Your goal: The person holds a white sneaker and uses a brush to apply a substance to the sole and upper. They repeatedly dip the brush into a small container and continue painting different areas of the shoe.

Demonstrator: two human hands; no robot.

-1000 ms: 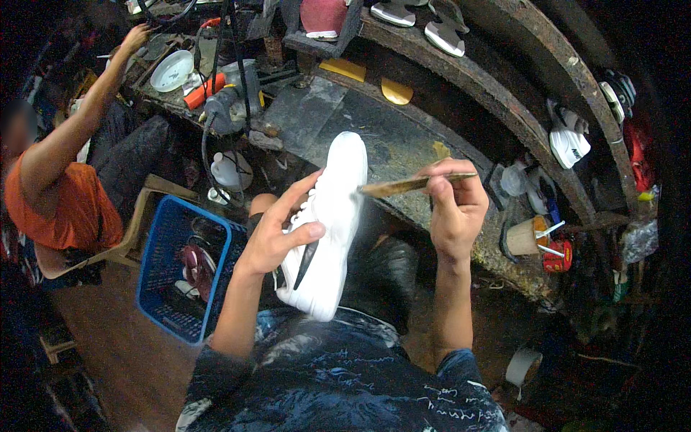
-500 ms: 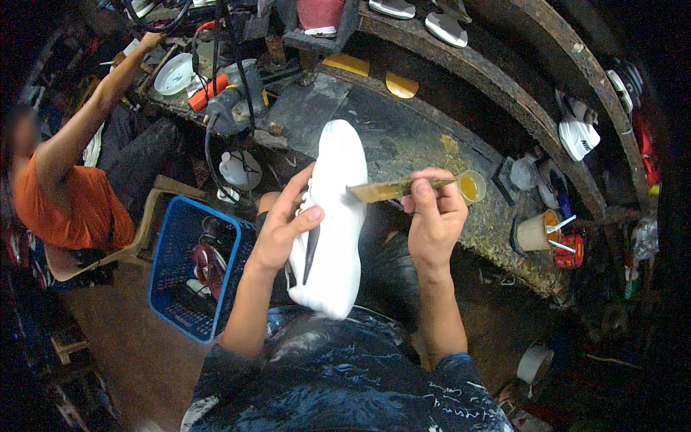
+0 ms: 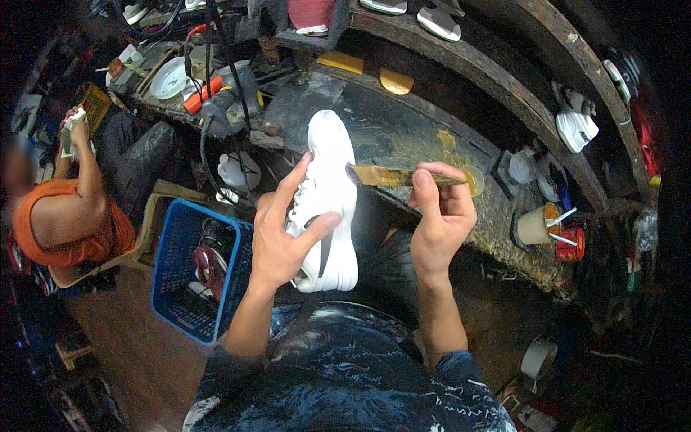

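My left hand [image 3: 277,237] grips a white sneaker [image 3: 335,194] from its left side, the thumb lying across a dark mark on the shoe's side. The toe points away from me, and the white laces run along the shoe's left. In my right hand [image 3: 440,223] is a flat, yellowish, glue-stained brush [image 3: 389,176], pinched between thumb and fingers. Its dark tip meets the right edge of the sneaker near the sole. Just behind the right fingertips stands a small cup of amber liquid [image 3: 474,180], partly hidden by that hand.
A stained workbench [image 3: 403,144] curves ahead of me, under wooden shelves with shoes. To the right stand a beige tub [image 3: 536,226] with white sticks and a red can [image 3: 570,246]. A blue basket [image 3: 162,270] holds shoes at left, near a seated co-worker in orange [image 3: 75,223].
The sneaker has rolled, showing more of its side, and moved slightly away from me. The brush has shifted from its sole to the right edge. The co-worker's raised arm has come down.
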